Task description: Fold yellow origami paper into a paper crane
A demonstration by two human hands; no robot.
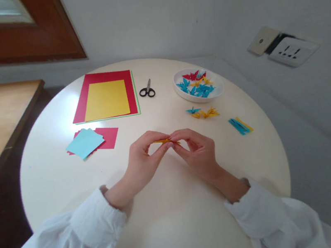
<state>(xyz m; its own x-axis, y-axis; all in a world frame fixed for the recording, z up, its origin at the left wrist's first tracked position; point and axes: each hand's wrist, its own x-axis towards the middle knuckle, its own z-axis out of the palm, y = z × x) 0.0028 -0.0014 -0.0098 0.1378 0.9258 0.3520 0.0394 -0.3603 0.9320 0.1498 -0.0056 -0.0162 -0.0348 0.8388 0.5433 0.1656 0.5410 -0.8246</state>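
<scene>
Between my two hands, above the middle of the round white table (166,207), is a small folded yellow paper (165,141), mostly covered by my fingers. My left hand (143,154) pinches it from the left with thumb and forefinger. From the right, my right hand (199,148) pinches it too, and the fingertips of both hands meet there. Just beyond my right hand lie a small blue paper crane (193,110) and yellow paper cranes (210,112). Whether the folded paper has a finished crane shape, I cannot tell.
A white dish (181,92) holds several red, blue and yellow cranes. Black-handled scissors (147,91) lie left of it, beside large coloured sheets (107,99). Small paper squares (85,143) are at left, folded blue and yellow strips (240,125) at right. A wall socket (292,51) is at right.
</scene>
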